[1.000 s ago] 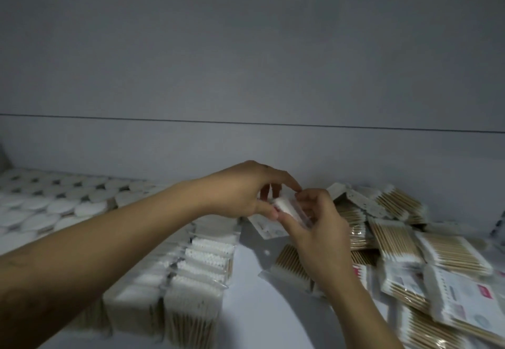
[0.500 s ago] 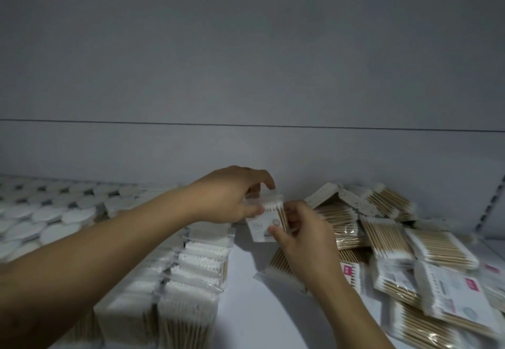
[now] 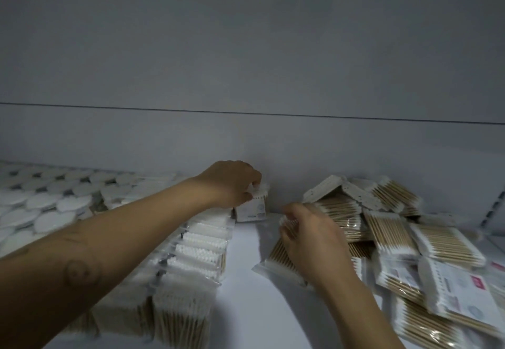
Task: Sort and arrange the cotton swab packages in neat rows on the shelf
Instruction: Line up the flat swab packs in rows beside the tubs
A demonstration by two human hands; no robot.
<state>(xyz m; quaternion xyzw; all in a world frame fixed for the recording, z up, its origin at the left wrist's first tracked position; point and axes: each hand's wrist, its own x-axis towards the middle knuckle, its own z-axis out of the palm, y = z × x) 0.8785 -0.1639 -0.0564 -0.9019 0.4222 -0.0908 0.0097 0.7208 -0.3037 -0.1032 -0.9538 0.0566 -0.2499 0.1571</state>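
Head view, looking down along two bare forearms onto a white shelf (image 3: pixel 246 307). The left hand (image 3: pixel 232 184) reaches to the far end, close to the grey back panel (image 3: pixel 246 61), and its fingers and thumb are curled round the top of one swab package (image 3: pixel 252 207). That package stands upright, white tips upward and printed label facing the camera. It is at the far end of the standing row (image 3: pixel 202 247) of packages that runs toward the camera beside the left forearm. The row's packs stand on end, cotton tips up, pressed one against the next.

The right hand (image 3: pixel 308 239) is nearer and to the right, apart from the left hand, over the near-left edge of the loose heap (image 3: pixel 396 239) of swab packages. Its fingers are bent and blurred. They lie at a flat package (image 3: pixel 276 264) resting on the shelf at the edge of the heap, but whether they grip it I cannot tell. The heap's packs lie flat and crosswise, some label side up, some leaning on one another by the back panel. Left of the row lie white round cotton pads (image 3: pixel 41 209). A slotted upright (image 3: pixel 492 212) shows at the far right.
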